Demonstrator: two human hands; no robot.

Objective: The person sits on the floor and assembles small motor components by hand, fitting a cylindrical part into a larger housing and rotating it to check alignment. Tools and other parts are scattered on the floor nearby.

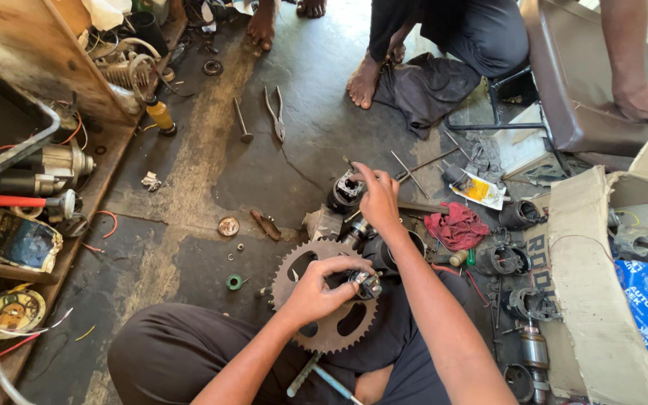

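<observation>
**Hands at small metal parts on the workshop floor**

Head view: the left hand (322, 291) pinches a small metal part (370, 284) over a toothed steel sprocket (322, 306). The right hand (378, 196), fingers pressed together, grips a thin tool (352, 165) above a cylindrical motor housing (346, 192). Bare concrete floor (211, 172) lies open leftward.

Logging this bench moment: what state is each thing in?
left hand: closed on a small metal part
right hand: fingers pinched above a motor housing
sprocket: flat on the floor
pliers: lying loose, handles apart
red rag: crumpled
</observation>
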